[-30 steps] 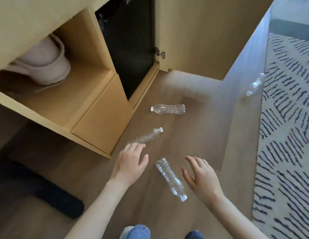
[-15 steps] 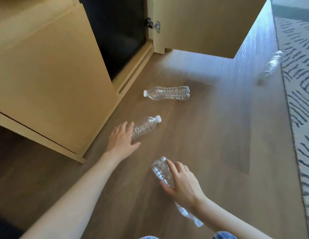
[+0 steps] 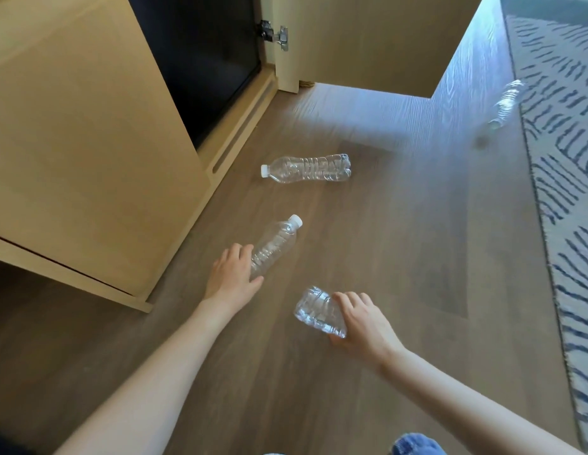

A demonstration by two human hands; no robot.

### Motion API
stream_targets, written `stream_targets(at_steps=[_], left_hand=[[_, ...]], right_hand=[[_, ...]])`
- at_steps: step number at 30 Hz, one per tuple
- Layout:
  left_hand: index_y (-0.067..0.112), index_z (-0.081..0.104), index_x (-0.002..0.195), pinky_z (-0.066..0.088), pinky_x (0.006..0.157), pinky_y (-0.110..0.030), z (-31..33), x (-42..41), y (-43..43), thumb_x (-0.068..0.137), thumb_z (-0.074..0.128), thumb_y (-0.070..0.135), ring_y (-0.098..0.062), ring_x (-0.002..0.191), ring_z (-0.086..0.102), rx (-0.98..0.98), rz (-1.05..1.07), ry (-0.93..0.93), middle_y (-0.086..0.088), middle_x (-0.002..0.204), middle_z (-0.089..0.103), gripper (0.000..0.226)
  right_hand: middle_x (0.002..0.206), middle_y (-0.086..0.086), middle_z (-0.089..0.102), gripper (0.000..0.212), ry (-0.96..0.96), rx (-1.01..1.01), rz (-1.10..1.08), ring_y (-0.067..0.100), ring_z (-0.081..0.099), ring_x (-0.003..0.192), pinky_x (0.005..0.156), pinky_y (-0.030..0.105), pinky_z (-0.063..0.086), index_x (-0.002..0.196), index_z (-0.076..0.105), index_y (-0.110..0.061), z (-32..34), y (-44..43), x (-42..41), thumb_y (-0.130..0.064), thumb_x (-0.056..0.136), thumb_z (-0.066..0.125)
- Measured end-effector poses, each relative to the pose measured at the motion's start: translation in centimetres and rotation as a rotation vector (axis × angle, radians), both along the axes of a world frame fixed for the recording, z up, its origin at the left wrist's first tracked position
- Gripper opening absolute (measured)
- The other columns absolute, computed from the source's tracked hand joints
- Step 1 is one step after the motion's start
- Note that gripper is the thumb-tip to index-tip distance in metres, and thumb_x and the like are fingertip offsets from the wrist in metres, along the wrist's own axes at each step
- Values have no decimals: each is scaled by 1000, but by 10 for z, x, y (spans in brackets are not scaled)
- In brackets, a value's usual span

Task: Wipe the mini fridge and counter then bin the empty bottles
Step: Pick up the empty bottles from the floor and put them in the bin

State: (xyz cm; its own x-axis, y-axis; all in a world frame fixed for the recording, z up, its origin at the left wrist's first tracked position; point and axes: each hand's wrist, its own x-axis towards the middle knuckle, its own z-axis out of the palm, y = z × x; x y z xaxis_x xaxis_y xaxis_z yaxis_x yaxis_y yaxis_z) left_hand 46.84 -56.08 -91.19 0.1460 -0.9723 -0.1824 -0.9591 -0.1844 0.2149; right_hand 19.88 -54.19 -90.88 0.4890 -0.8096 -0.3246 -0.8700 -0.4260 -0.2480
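Four clear plastic bottles are in sight, all down on the wooden floor (image 3: 368, 224) in front of a light wood cabinet (image 3: 89, 142). The right hand (image 3: 361, 320) grips the near bottle (image 3: 319, 311). Its fingers (image 3: 350, 298) curl over the top of the crumpled body and its thumb is tucked beneath, clamped tight. The bottle's base points up and to the left, and the cap end is hidden behind the palm. Whether this bottle is clear of the floor I cannot tell. The right forearm comes in from the lower right corner, wrist bent slightly inward.

The left hand (image 3: 232, 274) reaches further forward on a long, straight arm, palm down. Its fingers lie close together and almost straight along the left side of the middle bottle (image 3: 274, 246). The thumb is spread wide to the right under the bottle's base. The hand touches the bottle but is not closed round it. That bottle lies on its side, white cap pointing away and to the right.

The far bottle (image 3: 307, 168) lies flat beyond both hands, cap to the left, near the cabinet's plinth. A blurred bottle (image 3: 504, 105) sits well apart at the edge of the patterned rug (image 3: 565, 159). The dark front of the mini fridge (image 3: 200, 57) shows inside the cabinet, beside an open door (image 3: 368, 41).
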Motion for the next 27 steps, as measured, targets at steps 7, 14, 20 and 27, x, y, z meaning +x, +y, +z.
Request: stream_targets(at_steps=[7, 14, 20, 27], left_hand=[[15, 36, 139, 35, 100, -36, -6, -26, 17, 81, 67, 43, -30, 120, 40, 42, 60, 123, -8, 132, 46, 71], [17, 34, 137, 41, 94, -38, -11, -40, 23, 80, 67, 44, -28, 113, 39, 57, 98, 208, -5, 121, 59, 71], [17, 34, 138, 40, 97, -38, -14, -42, 21, 79, 67, 44, -27, 116, 38, 44, 103, 215, -4, 132, 54, 73], [11, 37, 140, 36, 101, -40, -17, -53, 22, 78, 73, 34, -34, 119, 46, -5, 131, 286, -11, 132, 49, 75]], right_hand=[[133, -7, 55, 68, -33, -40, 229, 21, 48, 123, 107, 30, 35, 138, 47, -23, 8, -24, -26, -19, 75, 71], [139, -4, 54, 78, -95, -132, 334, 22, 40, 141, 121, 45, 15, 136, 53, -26, 7, -31, -43, 12, 68, 63], [131, 2, 47, 64, -600, -257, -559, 17, 43, 124, 105, 34, 39, 137, 46, -17, 18, 5, -29, -17, 80, 75], [137, 16, 42, 103, -499, 278, -1093, 32, 38, 134, 111, 41, 35, 142, 31, -4, 2, -1, 11, -61, 69, 78]])
